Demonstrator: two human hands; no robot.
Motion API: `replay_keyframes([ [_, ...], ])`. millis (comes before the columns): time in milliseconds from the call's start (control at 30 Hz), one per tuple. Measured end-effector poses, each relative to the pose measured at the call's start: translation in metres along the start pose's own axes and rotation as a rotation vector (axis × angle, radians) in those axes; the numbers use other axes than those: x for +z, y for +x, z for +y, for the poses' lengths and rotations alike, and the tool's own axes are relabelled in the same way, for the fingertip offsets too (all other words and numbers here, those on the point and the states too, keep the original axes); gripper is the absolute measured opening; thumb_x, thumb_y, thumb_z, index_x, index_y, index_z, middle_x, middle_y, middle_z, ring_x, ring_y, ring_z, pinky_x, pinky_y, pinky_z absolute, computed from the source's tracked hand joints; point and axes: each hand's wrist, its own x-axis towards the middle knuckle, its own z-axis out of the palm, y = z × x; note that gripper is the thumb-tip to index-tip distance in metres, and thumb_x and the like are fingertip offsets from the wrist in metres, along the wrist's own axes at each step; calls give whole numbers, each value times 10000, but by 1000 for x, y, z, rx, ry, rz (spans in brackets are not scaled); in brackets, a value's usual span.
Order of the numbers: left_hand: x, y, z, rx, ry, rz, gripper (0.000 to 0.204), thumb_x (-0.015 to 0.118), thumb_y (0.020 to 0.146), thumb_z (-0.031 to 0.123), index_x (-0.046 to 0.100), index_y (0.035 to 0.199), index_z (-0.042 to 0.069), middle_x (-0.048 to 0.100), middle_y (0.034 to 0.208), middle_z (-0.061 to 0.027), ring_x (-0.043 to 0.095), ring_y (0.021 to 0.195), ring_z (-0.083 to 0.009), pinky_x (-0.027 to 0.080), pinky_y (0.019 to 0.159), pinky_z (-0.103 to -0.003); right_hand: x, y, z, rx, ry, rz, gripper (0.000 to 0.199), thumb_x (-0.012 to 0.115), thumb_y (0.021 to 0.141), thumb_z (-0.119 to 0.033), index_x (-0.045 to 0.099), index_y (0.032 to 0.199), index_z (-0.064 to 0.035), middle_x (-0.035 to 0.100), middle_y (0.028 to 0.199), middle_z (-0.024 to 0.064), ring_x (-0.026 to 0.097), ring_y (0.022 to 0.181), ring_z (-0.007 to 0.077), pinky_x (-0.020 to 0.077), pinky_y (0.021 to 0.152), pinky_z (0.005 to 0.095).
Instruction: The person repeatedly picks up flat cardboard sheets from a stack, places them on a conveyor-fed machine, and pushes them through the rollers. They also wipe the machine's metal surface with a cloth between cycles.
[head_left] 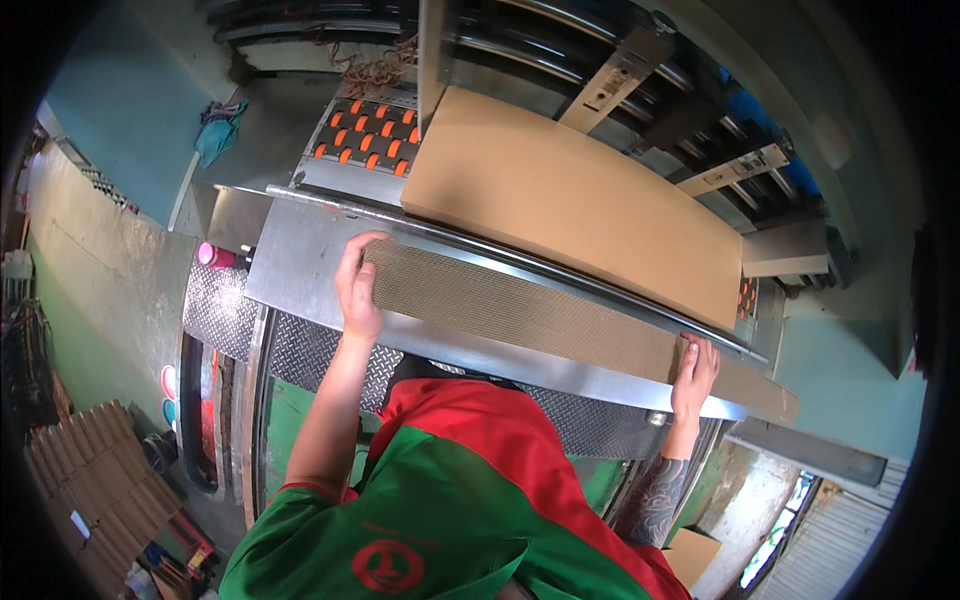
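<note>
A thick stack of brown corrugated cardboard sheets [570, 205] lies on the steel feed table [300, 265] of a machine, its fluted edge [520, 310] facing me. My left hand [358, 285] wraps around the stack's left end, fingers on top. At the right end, my right hand [693, 375] presses flat against the near corner of the stack. Both arms reach forward over my green and red shirt.
Rows of orange feed wheels [368, 135] sit behind the table at the left. A pink cup [213, 255] stands at the table's left corner. Diamond-plate steel [225, 310] lies below it. Rolled cardboard [90, 480] is piled at lower left, and machine rails [640, 70] run behind.
</note>
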Motion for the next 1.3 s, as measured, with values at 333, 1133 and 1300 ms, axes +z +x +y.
replay_keyframes([
  [333,-1,3,6,8,-27,-48,443,453,956,222,613,1254,-64,676,1171,-167,647,1075,-253,485,990,-365,14,8,2,178,-19,90,525,362,1167,-386,696,998,-17,689,996,183,591,1035,392,437,984,496],
  [1133,-22,10,0,124,-118,-154,453,683,873,228,593,1253,-2,626,1137,-220,602,1040,-414,487,939,-480,24,17,-9,396,4,144,626,482,1115,-530,665,898,28,609,750,97,544,723,198,454,710,372],
  [1300,-21,10,2,104,-125,-149,441,696,845,167,595,1240,-1,626,1118,-211,603,1041,-418,483,944,-481,23,19,2,445,71,111,603,511,1111,-511,668,885,26,574,728,44,509,710,163,426,680,345],
])
